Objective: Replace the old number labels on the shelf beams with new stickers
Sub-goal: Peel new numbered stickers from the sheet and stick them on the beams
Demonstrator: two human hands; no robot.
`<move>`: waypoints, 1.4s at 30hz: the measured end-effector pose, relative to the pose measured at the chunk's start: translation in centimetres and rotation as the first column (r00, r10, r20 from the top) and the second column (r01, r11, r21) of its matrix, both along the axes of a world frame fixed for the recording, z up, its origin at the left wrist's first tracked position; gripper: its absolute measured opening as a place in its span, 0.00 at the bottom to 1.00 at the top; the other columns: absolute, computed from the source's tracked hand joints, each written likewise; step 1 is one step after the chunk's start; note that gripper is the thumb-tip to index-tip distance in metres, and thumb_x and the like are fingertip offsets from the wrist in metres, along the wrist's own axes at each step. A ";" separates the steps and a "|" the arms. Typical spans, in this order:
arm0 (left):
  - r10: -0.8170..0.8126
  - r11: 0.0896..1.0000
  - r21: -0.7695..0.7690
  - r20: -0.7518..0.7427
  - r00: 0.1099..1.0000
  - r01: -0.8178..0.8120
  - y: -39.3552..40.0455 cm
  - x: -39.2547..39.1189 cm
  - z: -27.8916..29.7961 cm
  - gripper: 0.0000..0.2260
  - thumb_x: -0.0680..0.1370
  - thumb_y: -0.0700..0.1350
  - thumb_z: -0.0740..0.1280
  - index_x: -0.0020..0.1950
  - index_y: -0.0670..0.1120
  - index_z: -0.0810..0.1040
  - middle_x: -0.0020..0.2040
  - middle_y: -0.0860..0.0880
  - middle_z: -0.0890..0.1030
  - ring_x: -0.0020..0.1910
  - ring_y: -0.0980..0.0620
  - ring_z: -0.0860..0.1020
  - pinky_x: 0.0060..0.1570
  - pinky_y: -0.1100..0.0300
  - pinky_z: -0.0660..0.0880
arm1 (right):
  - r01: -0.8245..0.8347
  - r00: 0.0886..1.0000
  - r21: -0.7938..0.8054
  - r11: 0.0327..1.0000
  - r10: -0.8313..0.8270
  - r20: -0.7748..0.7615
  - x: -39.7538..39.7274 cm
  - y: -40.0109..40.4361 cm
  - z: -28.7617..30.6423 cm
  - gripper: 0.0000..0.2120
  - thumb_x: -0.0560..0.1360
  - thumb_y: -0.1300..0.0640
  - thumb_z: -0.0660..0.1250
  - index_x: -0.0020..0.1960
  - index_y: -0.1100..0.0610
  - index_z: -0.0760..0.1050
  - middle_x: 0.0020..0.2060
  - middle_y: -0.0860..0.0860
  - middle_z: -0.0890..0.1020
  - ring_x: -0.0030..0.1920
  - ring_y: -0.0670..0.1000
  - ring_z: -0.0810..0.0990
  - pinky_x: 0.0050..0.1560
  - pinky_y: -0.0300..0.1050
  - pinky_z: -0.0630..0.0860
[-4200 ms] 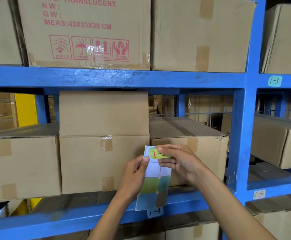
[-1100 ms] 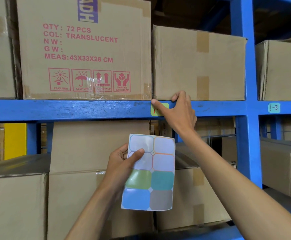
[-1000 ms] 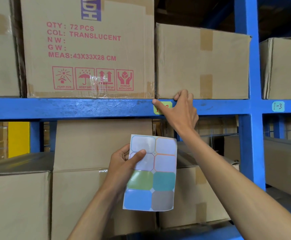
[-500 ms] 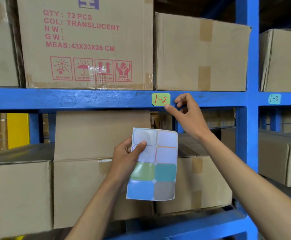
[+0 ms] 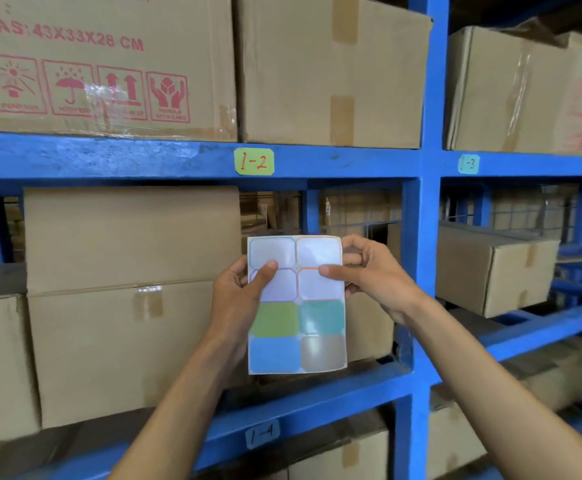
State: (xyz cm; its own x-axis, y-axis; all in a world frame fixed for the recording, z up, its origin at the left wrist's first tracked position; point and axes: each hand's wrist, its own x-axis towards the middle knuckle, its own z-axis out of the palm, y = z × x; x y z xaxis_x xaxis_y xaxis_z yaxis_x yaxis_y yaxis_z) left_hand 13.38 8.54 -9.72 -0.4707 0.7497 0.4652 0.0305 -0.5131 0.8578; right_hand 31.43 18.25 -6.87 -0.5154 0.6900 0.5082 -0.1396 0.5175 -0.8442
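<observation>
Held sticker sheet [image 5: 296, 306] pinched in both grips, left hand [image 5: 237, 299] and right hand [image 5: 372, 275], below fresh 1-2 label [image 5: 254, 162] on beam [image 5: 109, 157]. Risk: peeling tore a sticker; 1-4 label [image 5: 262, 434] left unreplaced.

Blue shelf beams [image 5: 144, 161], cardboard boxes [image 5: 331, 71] on them, green label [image 5: 254, 162] stuck on

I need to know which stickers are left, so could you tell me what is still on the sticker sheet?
The sticker sheet shows four coloured stickers at the bottom; the four upper cells look blank. The left hand and right hand cover parts of them.
</observation>
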 end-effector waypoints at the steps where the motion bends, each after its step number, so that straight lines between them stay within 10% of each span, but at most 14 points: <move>1: -0.031 0.999 -0.015 -0.010 0.999 0.031 0.3 0.7 -0.5 0.10 0.76 0.41 0.71 0.58 0.45 0.82 0.48 0.45 0.88 0.42 0.46 0.85 0.41 0.50 0.84 | 0.019 1.000 -0.019 1.000 -0.019 -0.015 1.0 0.1 -0.5 0.13 0.72 0.64 0.74 0.54 0.63 0.77 0.40 0.57 0.86 0.37 0.53 0.81 0.32 0.43 0.75; 6: -0.167 0.981 -0.121 -0.124 0.978 0.152 1.9 6.1 -3.8 0.13 0.75 0.37 0.73 0.58 0.45 0.81 0.50 0.45 0.88 0.46 0.48 0.86 0.39 0.60 0.82 | 0.150 0.985 -0.126 0.981 -0.159 -0.067 8.3 0.5 -3.9 0.06 0.71 0.61 0.75 0.45 0.57 0.78 0.31 0.60 0.75 0.29 0.50 0.76 0.26 0.38 0.74; 16: -0.444 0.868 -0.299 -0.108 0.890 0.397 3.8 21.9 -12.1 0.14 0.74 0.34 0.73 0.57 0.45 0.80 0.45 0.48 0.88 0.42 0.51 0.85 0.42 0.58 0.82 | 0.440 0.898 -0.353 0.825 -0.413 0.153 25.9 -5.3 -14.9 0.07 0.73 0.61 0.74 0.49 0.63 0.82 0.37 0.60 0.84 0.27 0.49 0.79 0.25 0.39 0.77; 20: -0.670 0.714 -0.418 -0.175 0.721 0.562 2.6 30.0 -17.1 0.20 0.71 0.31 0.75 0.57 0.50 0.77 0.45 0.56 0.87 0.42 0.61 0.85 0.37 0.70 0.78 | 0.596 0.791 -0.439 0.673 -0.585 0.178 33.7 -10.4 -19.9 0.02 0.74 0.65 0.72 0.45 0.60 0.80 0.31 0.48 0.84 0.25 0.44 0.80 0.21 0.36 0.73; 33: -0.995 0.082 -0.775 -0.025 0.100 0.626 -12.1 55.3 -33.5 0.24 0.71 0.35 0.76 0.61 0.52 0.72 0.46 0.49 0.86 0.42 0.56 0.85 0.39 0.62 0.80 | 0.823 0.189 -0.551 -0.137 -0.849 0.494 51.5 -39.6 -36.7 0.03 0.73 0.64 0.72 0.45 0.65 0.81 0.30 0.60 0.78 0.27 0.52 0.72 0.24 0.40 0.67; 37: -0.995 0.009 -0.840 -0.059 -0.075 0.542 -18.6 60.3 -37.2 0.27 0.70 0.32 0.72 0.65 0.51 0.70 0.49 0.39 0.83 0.49 0.42 0.83 0.50 0.47 0.80 | 0.753 0.057 -0.568 -0.332 -0.827 0.559 52.9 -48.4 -39.7 0.03 0.74 0.64 0.71 0.45 0.64 0.82 0.32 0.60 0.80 0.31 0.55 0.75 0.26 0.41 0.71; 42: -0.946 -0.053 -0.872 -0.113 -0.305 0.487 -25.3 64.6 -41.6 0.35 0.69 0.32 0.70 0.69 0.60 0.66 0.48 0.51 0.80 0.46 0.47 0.82 0.50 0.43 0.81 | 0.588 -0.109 -0.593 -0.550 -0.781 0.615 52.4 -56.2 -43.3 0.02 0.74 0.66 0.70 0.45 0.64 0.81 0.31 0.57 0.80 0.27 0.51 0.74 0.27 0.41 0.72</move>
